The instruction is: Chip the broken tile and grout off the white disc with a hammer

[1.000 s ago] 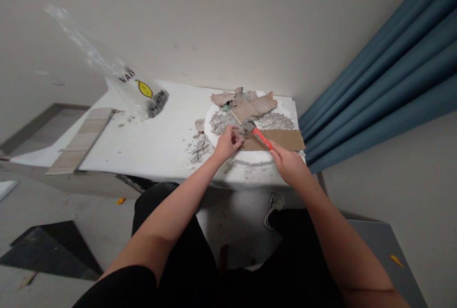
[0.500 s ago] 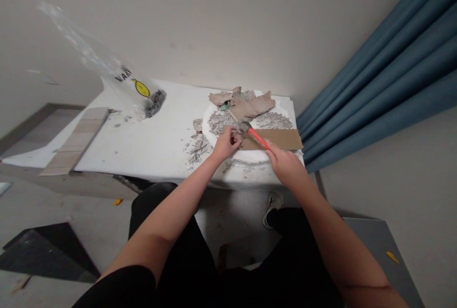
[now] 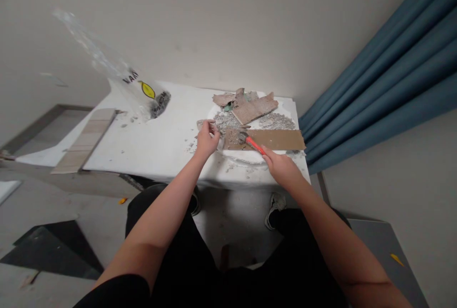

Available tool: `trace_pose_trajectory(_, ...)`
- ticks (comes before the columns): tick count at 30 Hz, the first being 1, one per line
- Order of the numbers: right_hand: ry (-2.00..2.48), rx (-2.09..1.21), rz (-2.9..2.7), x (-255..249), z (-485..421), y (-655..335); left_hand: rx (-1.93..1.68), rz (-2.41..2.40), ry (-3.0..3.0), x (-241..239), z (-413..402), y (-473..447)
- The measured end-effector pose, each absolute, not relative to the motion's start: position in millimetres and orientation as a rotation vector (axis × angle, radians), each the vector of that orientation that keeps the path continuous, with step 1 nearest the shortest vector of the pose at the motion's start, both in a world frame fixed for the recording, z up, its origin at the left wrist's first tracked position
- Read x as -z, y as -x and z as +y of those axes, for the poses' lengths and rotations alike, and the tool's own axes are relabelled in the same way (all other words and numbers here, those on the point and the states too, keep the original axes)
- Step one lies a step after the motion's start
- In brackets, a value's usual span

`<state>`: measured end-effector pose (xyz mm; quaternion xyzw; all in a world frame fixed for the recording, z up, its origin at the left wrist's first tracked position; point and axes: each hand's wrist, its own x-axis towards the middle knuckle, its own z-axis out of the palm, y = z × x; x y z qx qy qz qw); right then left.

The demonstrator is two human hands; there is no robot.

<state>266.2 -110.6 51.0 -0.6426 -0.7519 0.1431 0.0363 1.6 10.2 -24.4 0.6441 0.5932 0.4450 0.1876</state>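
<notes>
My right hand [image 3: 283,167] is closed round the red handle of a hammer [image 3: 255,145]. The hammer's dark metal head is down on a brown cardboard strip [image 3: 274,139], among grey crumbs near its left end. My left hand [image 3: 208,140] is off the strip, at the left rim of the round white board [image 3: 243,156]. Its fingers are loosely bent and apart, beside a grey chunk partly behind them. Grey rubble [image 3: 276,121] and torn brownish slabs [image 3: 255,108] lie behind the strip.
A clear plastic bag [image 3: 124,84] with a yellow lemon print and dark contents stands on the white-covered table [image 3: 167,141]. A wood-look plank [image 3: 84,144] lies at the table's left. Blue curtains [image 3: 378,60] hang at the right, and a wall rises behind.
My left hand has moved left from the hammer head to the board's left rim, and its fingers have loosened. The hammer head is slightly lower, over the strip. The view has shifted a little.
</notes>
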Motion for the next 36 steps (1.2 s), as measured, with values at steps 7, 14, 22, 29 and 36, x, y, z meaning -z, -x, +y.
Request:
trace_pose_trajectory(7,2.02,-0.403,-2.185,-45.0,-114.5,-271.2,-0.894,2.045,-1.8,26.2,3.0,34.8)
trace_pose_trajectory(14,1.987,-0.393,-2.185,-39.0,-109.7,-281.8,0.177,2.018,-2.039,51.7,-9.8,49.2)
trace_pose_trajectory(22,1.997,-0.469,-2.167,-31.4,-101.8,-294.3,0.193,1.911,-2.298,73.7,-18.2,38.1)
trace_pose_trajectory(29,1.941,-0.492,-2.157,-28.3,-101.4,-296.8,0.167,1.974,-2.241,59.9,-9.0,40.1)
trace_pose_trajectory(36,1.94,-0.525,-2.132,-29.0,-100.2,-296.4,-0.693,2.0,-1.977,13.6,9.0,32.3)
